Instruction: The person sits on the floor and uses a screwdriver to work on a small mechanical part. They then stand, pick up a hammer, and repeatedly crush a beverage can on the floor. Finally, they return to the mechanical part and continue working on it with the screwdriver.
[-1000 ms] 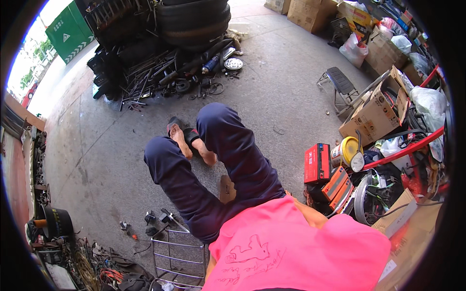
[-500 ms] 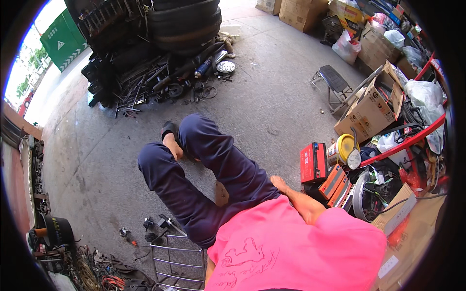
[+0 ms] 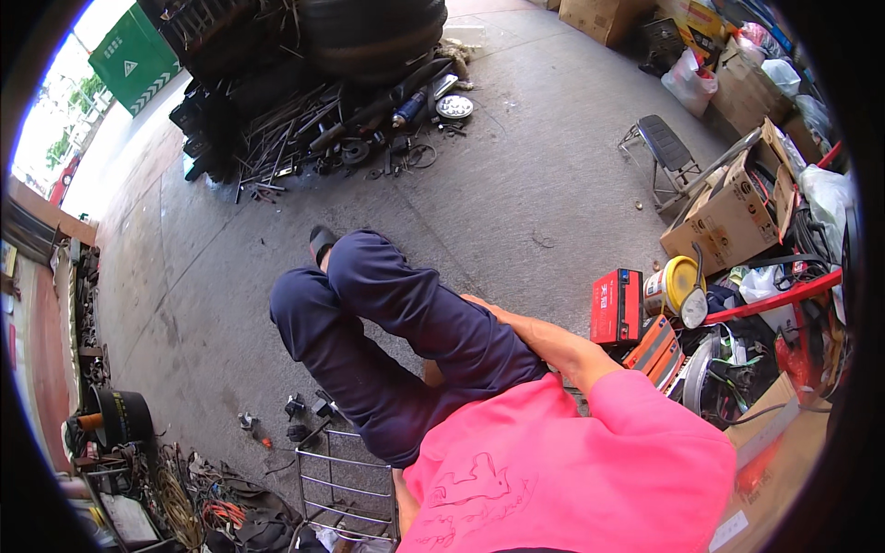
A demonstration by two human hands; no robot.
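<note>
I am seated, in navy trousers (image 3: 396, 304) and a pink top (image 3: 562, 470). My right hand (image 3: 475, 303) is out beside my right thigh, partly behind the trouser leg; its fingers are too hidden to read. A black sandal (image 3: 322, 240) shows beyond my knees. Low at my left side, a strip of my left arm (image 3: 404, 498) is next to a chrome wire rack (image 3: 341, 488); that hand is hidden. Small dark metal parts (image 3: 295, 405) lie on the floor near the rack.
A grey concrete floor (image 3: 184, 304) surrounds me. Ahead is a pile of tyres (image 3: 369, 37) and metal scrap (image 3: 286, 152). To the right stand a folding stool (image 3: 664, 138), cardboard boxes (image 3: 714, 226), red batteries (image 3: 613, 300) and a yellow bucket (image 3: 668, 281). A black tub (image 3: 124, 415) sits at left.
My right knee has swung down and leftward, closer to the left one. My right arm has come out from behind my top and moved forward along the thigh.
</note>
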